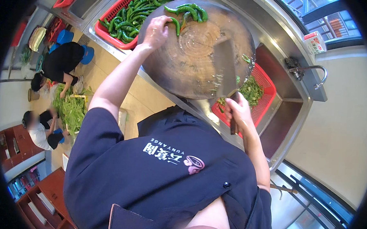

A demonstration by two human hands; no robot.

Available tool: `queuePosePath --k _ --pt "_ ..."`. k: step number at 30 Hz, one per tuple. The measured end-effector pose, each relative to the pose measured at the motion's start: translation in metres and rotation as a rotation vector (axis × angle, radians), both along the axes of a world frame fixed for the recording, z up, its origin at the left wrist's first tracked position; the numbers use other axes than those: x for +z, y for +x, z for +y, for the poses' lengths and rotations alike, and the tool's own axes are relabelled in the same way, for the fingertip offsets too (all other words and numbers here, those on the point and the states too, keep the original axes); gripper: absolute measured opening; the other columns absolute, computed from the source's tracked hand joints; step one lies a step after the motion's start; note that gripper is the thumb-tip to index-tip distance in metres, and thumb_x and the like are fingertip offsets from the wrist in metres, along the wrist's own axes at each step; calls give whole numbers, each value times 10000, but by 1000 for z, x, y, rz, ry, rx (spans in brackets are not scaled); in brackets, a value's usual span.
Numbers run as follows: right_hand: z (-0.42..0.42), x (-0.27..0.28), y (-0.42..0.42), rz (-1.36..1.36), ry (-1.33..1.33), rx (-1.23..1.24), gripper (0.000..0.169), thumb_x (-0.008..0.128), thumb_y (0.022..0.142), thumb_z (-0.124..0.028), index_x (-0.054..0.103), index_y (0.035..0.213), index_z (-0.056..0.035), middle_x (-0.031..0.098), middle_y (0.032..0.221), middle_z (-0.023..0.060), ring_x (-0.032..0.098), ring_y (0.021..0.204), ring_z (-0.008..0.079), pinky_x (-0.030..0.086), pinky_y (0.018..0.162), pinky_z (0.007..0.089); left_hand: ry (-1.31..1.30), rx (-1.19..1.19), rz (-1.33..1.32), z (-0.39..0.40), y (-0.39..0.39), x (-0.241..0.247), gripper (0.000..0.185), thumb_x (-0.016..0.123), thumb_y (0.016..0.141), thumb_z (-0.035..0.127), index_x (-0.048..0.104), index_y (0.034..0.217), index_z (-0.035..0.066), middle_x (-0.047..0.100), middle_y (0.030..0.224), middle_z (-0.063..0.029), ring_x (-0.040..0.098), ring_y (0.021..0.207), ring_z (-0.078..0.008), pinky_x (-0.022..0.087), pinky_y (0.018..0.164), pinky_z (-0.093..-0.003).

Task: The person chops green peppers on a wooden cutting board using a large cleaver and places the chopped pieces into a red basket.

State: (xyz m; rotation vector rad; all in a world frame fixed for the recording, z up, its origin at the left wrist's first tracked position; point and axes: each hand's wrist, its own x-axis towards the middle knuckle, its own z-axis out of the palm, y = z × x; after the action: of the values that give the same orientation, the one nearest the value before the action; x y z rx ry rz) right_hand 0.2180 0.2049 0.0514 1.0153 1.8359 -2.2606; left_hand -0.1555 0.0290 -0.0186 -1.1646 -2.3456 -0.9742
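Observation:
My left hand (156,32) is at the upper left of a round wooden chopping block (188,65), its fingertips on a curved green pepper (175,25). Several more green peppers (192,11) lie together at the block's far edge. In my right hand (240,109) is the handle of a broad-bladed cleaver (225,67). The blade, slightly blurred, is over the right part of the block. Small green bits lie at the block's right edge. Whether the blade touches the wood I cannot tell.
A red plastic basket of green peppers (100,31) stands left of the block. Another red basket (269,87) with cut greens sits in the steel sink (289,119), below a curved faucet (322,71). Two people (63,60) are at the left, near leafy greens (71,109) on the floor.

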Motion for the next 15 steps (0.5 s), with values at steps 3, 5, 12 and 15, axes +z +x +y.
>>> queuePosePath --k 3,5,12,15 --pt "10 3 26 -39 18 -216 132 572 925 -100 455 976 -67 467 645 12 432 436 104 401 385 274 -157 -40 101 14 -25 -13 382 508 828 -10 599 1183 100 623 1231 -103 550 1203 -302 423 1018 -415" --pt "9 5 39 -45 117 -306 109 547 927 -85 447 967 -70 475 657 18 458 438 107 419 369 269 -244 -30 97 22 -37 -13 379 484 847 -9 594 1190 109 617 1253 -101 548 1210 -292 415 1024 -417" --pt "-9 19 37 -21 59 -182 188 608 931 -150 511 1047 -38 507 664 11 467 455 93 392 415 257 -378 -303 -267 31 1 29 196 647 833 79 571 1008 35 646 959 -164 634 942 -347 503 816 -441" --pt "-13 17 15 -18 123 -52 188 594 906 -148 501 998 -14 513 642 20 471 452 97 418 425 286 -283 -349 -378 32 73 39 179 656 852 89 568 997 32 641 871 -163 639 851 -358 507 761 -435"
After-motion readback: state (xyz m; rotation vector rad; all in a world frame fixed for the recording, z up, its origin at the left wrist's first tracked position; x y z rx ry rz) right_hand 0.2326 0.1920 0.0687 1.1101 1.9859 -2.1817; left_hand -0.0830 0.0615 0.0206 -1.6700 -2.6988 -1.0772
